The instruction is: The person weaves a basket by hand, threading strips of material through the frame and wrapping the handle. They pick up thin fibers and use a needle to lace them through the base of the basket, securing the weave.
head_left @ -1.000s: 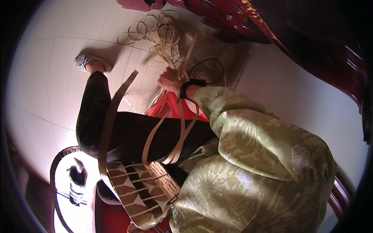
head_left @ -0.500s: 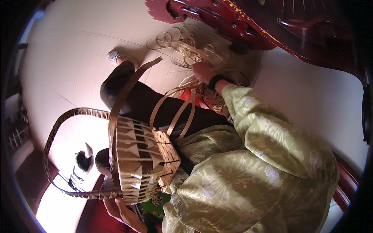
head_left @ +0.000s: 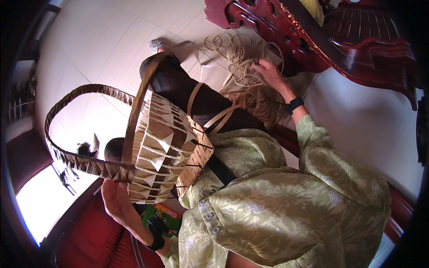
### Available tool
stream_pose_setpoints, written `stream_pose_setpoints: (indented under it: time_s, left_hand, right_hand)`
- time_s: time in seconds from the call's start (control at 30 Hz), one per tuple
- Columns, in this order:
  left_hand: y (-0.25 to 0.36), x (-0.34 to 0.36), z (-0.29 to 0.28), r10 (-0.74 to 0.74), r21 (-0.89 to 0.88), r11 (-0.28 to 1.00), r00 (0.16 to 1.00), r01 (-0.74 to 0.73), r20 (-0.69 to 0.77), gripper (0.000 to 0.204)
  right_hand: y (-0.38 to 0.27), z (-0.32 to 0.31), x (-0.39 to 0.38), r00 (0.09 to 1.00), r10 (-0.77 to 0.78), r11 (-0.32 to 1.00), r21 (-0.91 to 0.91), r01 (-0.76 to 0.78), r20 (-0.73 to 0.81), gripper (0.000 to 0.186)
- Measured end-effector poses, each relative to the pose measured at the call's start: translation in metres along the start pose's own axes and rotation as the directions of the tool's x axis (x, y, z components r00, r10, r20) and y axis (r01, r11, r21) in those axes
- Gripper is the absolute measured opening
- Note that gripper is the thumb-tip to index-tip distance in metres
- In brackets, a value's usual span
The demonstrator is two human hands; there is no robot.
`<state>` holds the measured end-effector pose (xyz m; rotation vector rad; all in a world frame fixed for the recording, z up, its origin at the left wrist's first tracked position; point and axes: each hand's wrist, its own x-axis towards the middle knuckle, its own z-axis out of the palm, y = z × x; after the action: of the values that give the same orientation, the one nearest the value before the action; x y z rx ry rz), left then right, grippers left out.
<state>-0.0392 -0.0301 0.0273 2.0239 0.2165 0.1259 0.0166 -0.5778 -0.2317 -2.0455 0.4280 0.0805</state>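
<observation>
A woven basket [head_left: 158, 154] lies tilted on its side across my lap, with white triangular weaving on its wall and a dark wrapped hoop handle [head_left: 80, 91]. My left hand [head_left: 115, 192] grips the basket at the rim by the handle's lower end; its fingers are partly hidden behind the basket. Out to the right, my right hand [head_left: 268, 73] reaches into a heap of tan cord strands [head_left: 239, 58], its fingers closed on some of them. Loose flat strips [head_left: 221, 118] stick out from the basket's base over my dark trouser leg.
Carved dark red wooden furniture [head_left: 268, 31] stands at the upper right beside the cord heap. A green and red package [head_left: 163, 219] lies below the basket, near a red seat [head_left: 96, 236]. My foot in a grey shoe [head_left: 156, 45] rests on the tiled floor [head_left: 120, 35].
My right hand has moved right and slightly up over the cord heap. The view has shifted, and the basket now sits higher, with more of my left hand and forearm showing.
</observation>
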Motion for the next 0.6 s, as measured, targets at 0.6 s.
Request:
stream_pose_setpoints:
  time_s: [0.6]
  left_hand:
    - [0.022,-0.008,0.018,0.031,-0.139,0.989,0.993,-0.046,-0.110,0.028]
  right_hand:
    - [-0.246,-0.004,-0.002,0.862,-0.504,0.805,0.336,0.488,-0.044,0.020]
